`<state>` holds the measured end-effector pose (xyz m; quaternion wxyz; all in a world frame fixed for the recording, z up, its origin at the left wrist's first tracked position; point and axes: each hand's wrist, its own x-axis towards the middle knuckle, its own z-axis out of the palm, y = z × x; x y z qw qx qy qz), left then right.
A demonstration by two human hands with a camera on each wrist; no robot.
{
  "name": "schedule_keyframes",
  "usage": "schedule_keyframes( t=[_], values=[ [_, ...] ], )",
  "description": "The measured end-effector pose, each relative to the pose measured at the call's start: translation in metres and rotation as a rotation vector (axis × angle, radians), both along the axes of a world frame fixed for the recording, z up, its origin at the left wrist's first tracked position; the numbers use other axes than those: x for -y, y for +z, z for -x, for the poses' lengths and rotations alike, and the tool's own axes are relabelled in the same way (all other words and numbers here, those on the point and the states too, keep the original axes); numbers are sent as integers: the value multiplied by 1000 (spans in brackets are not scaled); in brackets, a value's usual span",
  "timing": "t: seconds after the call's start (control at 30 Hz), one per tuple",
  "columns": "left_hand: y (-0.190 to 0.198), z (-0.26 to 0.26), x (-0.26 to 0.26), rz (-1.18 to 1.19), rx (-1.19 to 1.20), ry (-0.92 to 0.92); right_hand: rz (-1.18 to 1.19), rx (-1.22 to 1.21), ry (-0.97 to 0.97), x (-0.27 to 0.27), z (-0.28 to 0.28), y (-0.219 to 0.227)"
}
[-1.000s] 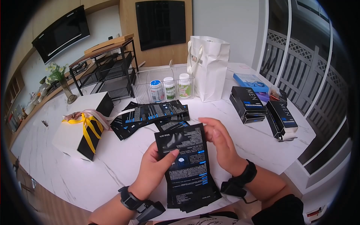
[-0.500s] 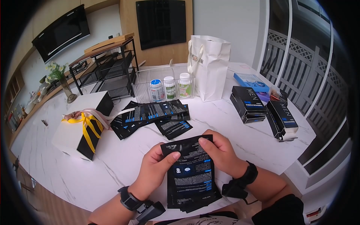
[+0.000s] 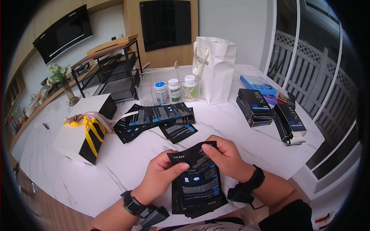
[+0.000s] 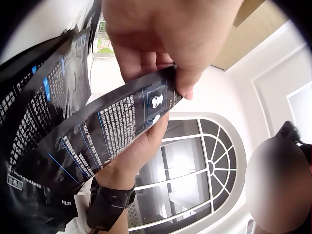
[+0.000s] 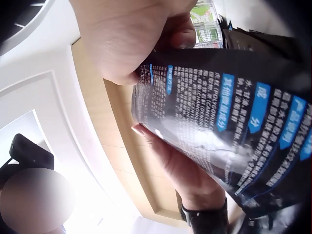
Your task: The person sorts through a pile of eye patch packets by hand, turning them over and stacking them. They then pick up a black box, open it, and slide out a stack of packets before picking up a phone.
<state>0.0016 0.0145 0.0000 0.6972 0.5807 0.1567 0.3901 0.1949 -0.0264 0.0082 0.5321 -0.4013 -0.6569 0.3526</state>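
Note:
Several black sachets with white and blue print (image 3: pixel 198 184) overlap at the table's near edge, in front of the body. The left hand (image 3: pixel 160 173) pinches the upper left corner of the top sachet, thumb on its printed face. At the upper right corner the right hand (image 3: pixel 227 159) pinches it too, and the top edge sags between the thumbs. Seen by the left wrist camera, the sachet (image 4: pixel 117 122) is bent under the left hand (image 4: pixel 165 34). In the right wrist view the sachet (image 5: pixel 195 112) lies between thumb and fingers of the right hand (image 5: pixel 117 39).
More black sachets (image 3: pixel 154 117) lie spread beyond the hands. Behind them stand a clear bin (image 3: pixel 144 92) with bottles and a white paper bag (image 3: pixel 219 77). A ribboned white box (image 3: pixel 77 134) is at left; black boxes (image 3: pixel 256 106) and a blue box (image 3: pixel 258 84) are at right.
The right hand, held apart with extended fingers a second ago, now grips the sachet's right corner. The top sachet has come lower and its top edge bends more.

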Motion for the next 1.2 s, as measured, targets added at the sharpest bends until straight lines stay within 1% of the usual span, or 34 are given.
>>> schedule_keyframes(
  t=[0.03, 0.1, 0.13, 0.17, 0.23, 0.3, 0.37, 0.43, 0.47, 0.5, 0.57, 0.63, 0.67, 0.73, 0.83, 1.0, 1.07, 1.17, 1.2],
  values=[
    [0, -1, 1, 0, 0, -1, 0, 0, -1, 1, 1, 0],
    [1, -3, 3, 18, -15, 87, -14, -98, -25, 4, 5, 1],
    [6, -6, 3, 39, -38, 124, 29, -172, 33, 6, 4, 5],
    [4, -6, 2, 40, -38, 125, 30, -171, 34, 7, 4, 4],
    [1, -6, -1, 42, -56, 126, -68, -72, 99, 8, 2, 0],
    [2, -6, 1, 48, -43, 135, -55, -75, 110, 6, 3, 1],
    [5, -6, 3, 55, -30, 144, 70, 59, -17, 3, 1, 5],
    [8, -7, 5, 79, 21, 121, 76, 12, -23, 0, 2, 4],
    [5, -6, 3, 99, -6, 75, 56, -40, -55, -2, 1, 1],
    [4, -8, 3, 103, -78, 67, 36, -92, -86, -4, 1, -1],
    [-1, -9, 3, 112, -215, 54, 41, -111, -76, -2, 1, 1],
    [-1, -10, 3, 115, -176, 57, 103, -143, 10, -1, -1, 1],
    [-1, -10, 3, 118, -138, 60, 103, -143, 11, 1, 1, 1],
    [0, -9, 1, 114, -127, 75, 29, -55, 36, 5, 7, 0],
    [1, -7, 3, 101, -96, 79, 79, -82, 21, 0, 3, -1],
    [0, -7, 2, 90, -72, 84, 58, -95, 21, 2, 5, -1],
    [-5, -7, -1, 85, -111, 104, 30, -7, 79, 3, 5, 0],
    [-2, -8, 2, 94, -75, 95, 11, -5, 51, 0, 2, -3],
    [0, -8, 3, 93, -75, 95, 53, -40, 42, -1, 2, -2]
  ],
)
